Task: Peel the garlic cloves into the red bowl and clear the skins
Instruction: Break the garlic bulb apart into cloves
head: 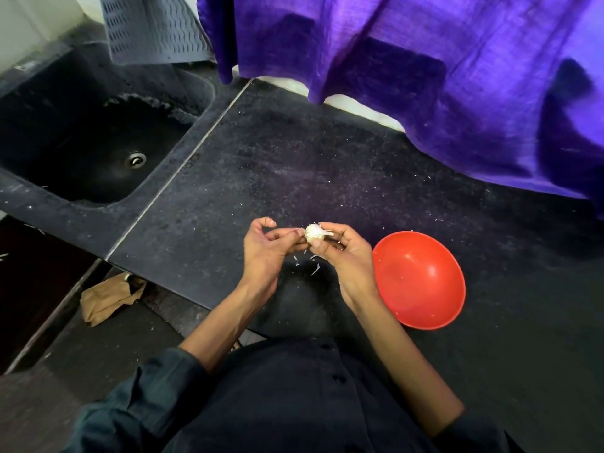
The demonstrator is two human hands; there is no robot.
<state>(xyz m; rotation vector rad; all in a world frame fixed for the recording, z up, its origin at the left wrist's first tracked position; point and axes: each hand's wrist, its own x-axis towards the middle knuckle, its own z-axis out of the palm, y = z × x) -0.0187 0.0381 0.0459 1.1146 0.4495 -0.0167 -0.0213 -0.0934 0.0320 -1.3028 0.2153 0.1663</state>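
Note:
A whitish garlic piece (314,233) with papery skin is held above the black counter (294,165), between both hands. My right hand (340,253) grips it from the right with curled fingers. My left hand (268,248) pinches at its left side with thumb and fingertips. Small white skin flakes (309,261) lie on the counter just below the hands. The red bowl (420,279) stands on the counter to the right of my right hand, and I see nothing inside it.
A dark sink (98,152) with a metal drain is set into the counter at the left. Purple cloth (441,76) hangs over the counter's far edge. A grey perforated mat (153,27) hangs at top left. A crumpled brown paper bag (109,297) lies on the floor.

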